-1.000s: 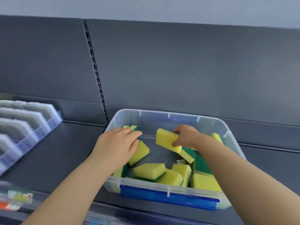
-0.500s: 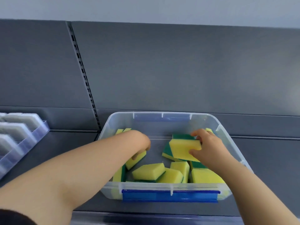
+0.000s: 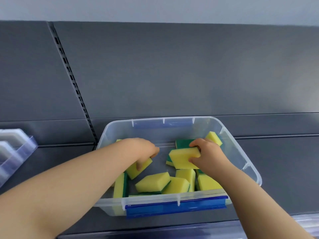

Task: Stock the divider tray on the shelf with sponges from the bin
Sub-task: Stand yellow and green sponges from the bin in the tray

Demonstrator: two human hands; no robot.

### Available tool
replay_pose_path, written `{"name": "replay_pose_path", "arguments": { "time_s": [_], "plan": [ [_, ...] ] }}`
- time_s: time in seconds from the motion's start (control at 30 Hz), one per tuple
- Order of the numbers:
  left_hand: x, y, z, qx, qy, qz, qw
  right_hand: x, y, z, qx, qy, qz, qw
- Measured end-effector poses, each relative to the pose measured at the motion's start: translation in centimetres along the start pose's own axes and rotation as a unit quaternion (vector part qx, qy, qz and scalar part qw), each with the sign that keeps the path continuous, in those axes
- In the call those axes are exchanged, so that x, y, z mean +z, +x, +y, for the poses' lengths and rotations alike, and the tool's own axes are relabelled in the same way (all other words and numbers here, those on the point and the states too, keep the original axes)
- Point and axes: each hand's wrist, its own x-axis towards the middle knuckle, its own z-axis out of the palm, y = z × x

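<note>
A clear plastic bin (image 3: 241, 152) with blue latches is set on the grey shelf (image 3: 51, 157). Block-shaped sponges (image 3: 153, 181), yellow foam backed by a green scouring layer, are scattered inside it, mostly toward 6 o'clock. At the bin's 9 o'clock a tilted sponge (image 3: 132, 171) is gripped by the left hand (image 3: 143, 152), fingers curled over its edge. Toward 2 o'clock a second sponge (image 3: 181, 159) is pinched between thumb and fingers of the right hand (image 3: 208, 154). The divider tray (image 3: 15, 152) is seen at 9 o'clock of the bin, well apart.
</note>
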Motion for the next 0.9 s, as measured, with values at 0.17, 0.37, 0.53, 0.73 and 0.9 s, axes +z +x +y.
{"name": "replay_pose_path", "arguments": {
  "time_s": [0.17, 0.37, 0.53, 0.73, 0.9],
  "plan": [
    [-0.9, -2.8, -0.4, -0.005, -0.141, 0.148, 0.979, -0.3, 0.0, 0.1, -0.011, 0.016, 0.000, 1.000],
    [-1.1, -6.1, 0.8, -0.025, -0.351, 0.279, 0.893, -0.6, -0.2, 0.5, 0.008, 0.096, 0.014, 0.995],
    [0.5, -7.9, 3.3, -0.096, -0.448, 0.430, 0.778, -1.2, -0.6, 0.5, -0.019, 0.093, 0.034, 0.995],
    [0.8, -8.7, 6.4, -0.140, -0.390, 0.485, 0.770, -1.4, -1.5, 0.7, -0.087, 0.103, 0.066, 0.989],
    [0.7, -9.8, 8.1, -0.187, -0.364, 0.525, 0.746, -1.2, -2.1, 1.4, -0.122, 0.144, 0.117, 0.975]
  ]
}}
